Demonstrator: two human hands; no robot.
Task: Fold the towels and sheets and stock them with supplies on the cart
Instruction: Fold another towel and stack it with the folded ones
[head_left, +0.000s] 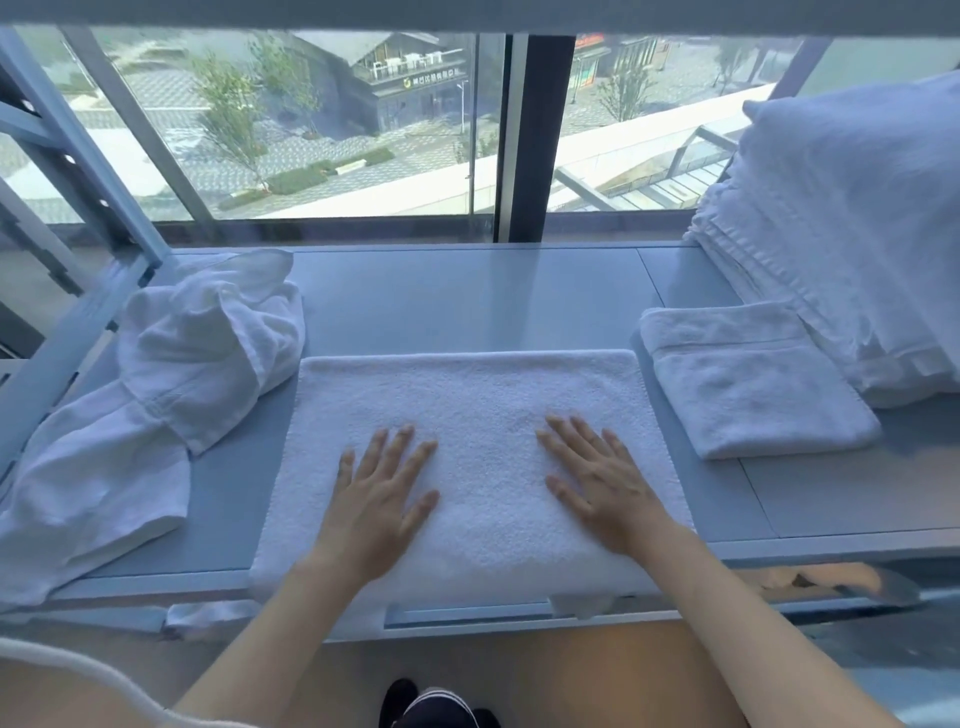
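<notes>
On the grey shelf by the window, a white towel lies spread flat, its near edge over the shelf's front. The left hand and right hand press on it, fingers straight and slightly apart. A crumpled towel lies to the left, a folded towel to the right beside stacked sheets.

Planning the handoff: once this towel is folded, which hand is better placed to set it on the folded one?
Probably the right hand: it rests flat on the spread towel nearest the folded towel; the left hand lies farther away.
</notes>
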